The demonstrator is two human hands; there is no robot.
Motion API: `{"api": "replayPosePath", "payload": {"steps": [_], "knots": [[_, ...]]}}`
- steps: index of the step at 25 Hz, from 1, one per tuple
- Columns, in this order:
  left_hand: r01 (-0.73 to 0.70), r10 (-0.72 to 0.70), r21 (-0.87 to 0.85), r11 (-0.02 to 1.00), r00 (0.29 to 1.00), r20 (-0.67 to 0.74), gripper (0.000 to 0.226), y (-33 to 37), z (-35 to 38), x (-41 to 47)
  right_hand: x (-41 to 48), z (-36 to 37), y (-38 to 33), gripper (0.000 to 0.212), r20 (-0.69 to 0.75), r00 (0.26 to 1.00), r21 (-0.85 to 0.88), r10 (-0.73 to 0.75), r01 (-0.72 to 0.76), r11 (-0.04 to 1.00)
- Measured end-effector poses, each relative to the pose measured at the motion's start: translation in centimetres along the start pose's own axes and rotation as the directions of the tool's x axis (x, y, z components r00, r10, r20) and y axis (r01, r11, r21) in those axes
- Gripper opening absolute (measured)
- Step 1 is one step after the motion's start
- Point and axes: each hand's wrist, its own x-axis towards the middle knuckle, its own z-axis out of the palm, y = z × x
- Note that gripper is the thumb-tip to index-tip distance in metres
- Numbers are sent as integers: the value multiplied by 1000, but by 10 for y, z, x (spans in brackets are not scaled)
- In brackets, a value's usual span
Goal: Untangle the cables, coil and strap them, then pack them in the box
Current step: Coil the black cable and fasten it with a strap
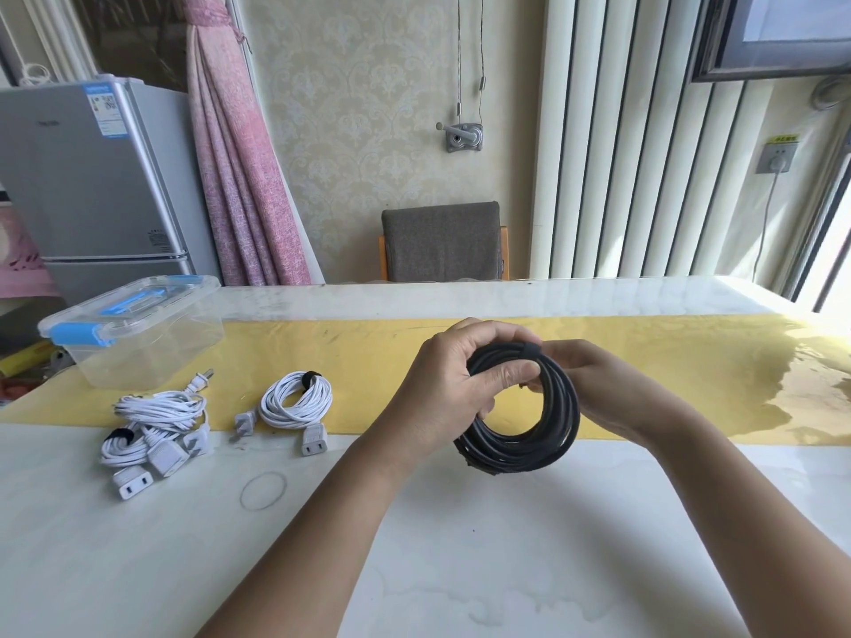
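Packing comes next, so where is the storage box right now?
Head view: the clear box with blue latches sits at the table's far left, just behind the white cable bundles and well left of the black coil.

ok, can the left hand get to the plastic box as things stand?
Probably, but not freely. The box sits far left with only low white cable bundles between; the left hand grips the black coil, and the lid is on.

2 bare forearms reach in from below. Left hand (449, 384) curls round a coil (515, 453); right hand (594, 384) pinches its right side.
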Motion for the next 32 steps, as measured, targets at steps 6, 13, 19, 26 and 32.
{"api": "replayPosePath", "payload": {"steps": [6, 13, 19, 26, 32], "knots": [[96, -99, 76, 992, 994, 50, 9, -11, -5, 3, 4, 3, 12, 18, 24, 987, -10, 161, -161, 987], [214, -200, 123, 969, 973, -117, 5, -30, -18, 10, 9, 18, -1, 5, -467, 849, -354, -247, 77, 932], [329, -325, -4, 944, 930, -168, 7, -40, -19, 13, 5, 41, -6, 25, -97, 885, -803, -455, 201, 562], [458, -493, -270, 847, 867, -75, 21, -36, 3, 8, 8, 58, -3, 36, -342, 903, -786, -260, -123, 606], [448, -524, -447, 774, 850, -56, 9, -34, -12, 14, 7, 59, -6, 4, -293, 756, -788, -586, 157, 596]]}}
